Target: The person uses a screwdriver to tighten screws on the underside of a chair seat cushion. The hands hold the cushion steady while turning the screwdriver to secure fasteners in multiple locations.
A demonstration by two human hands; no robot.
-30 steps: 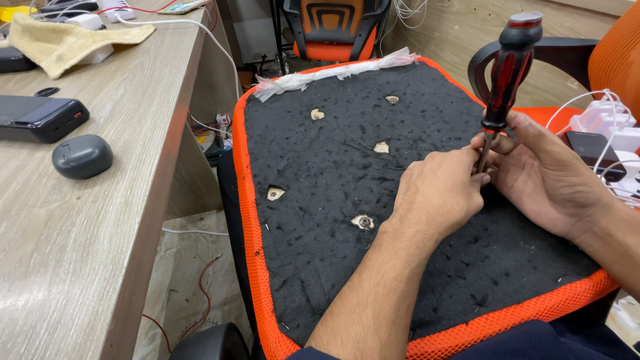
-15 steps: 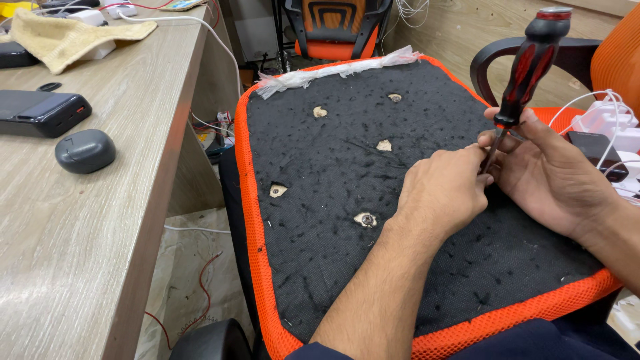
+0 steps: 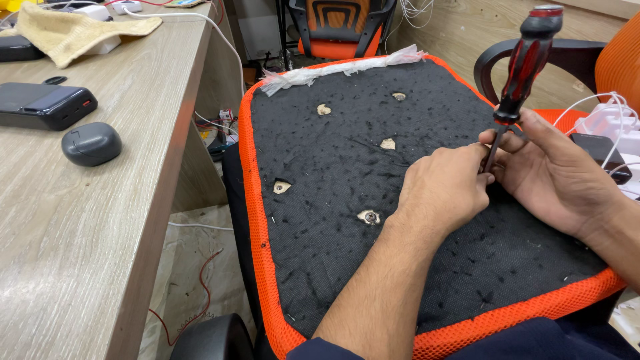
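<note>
My left fingers pinch the screwdriver shaft near its tip; my right hand closes around it below the handle. The tip, probably on a screw, is hidden over the seat. I'd keep the shaft upright.

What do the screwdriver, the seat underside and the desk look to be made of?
Screwdriver: glossy red-and-black handle, probably plastic or rubber; dark shaft, likely metal.
Seat underside: fuzzy black fabric, orange mesh edging.
Desk: pale grey wood grain, matte, possibly laminate.
</note>
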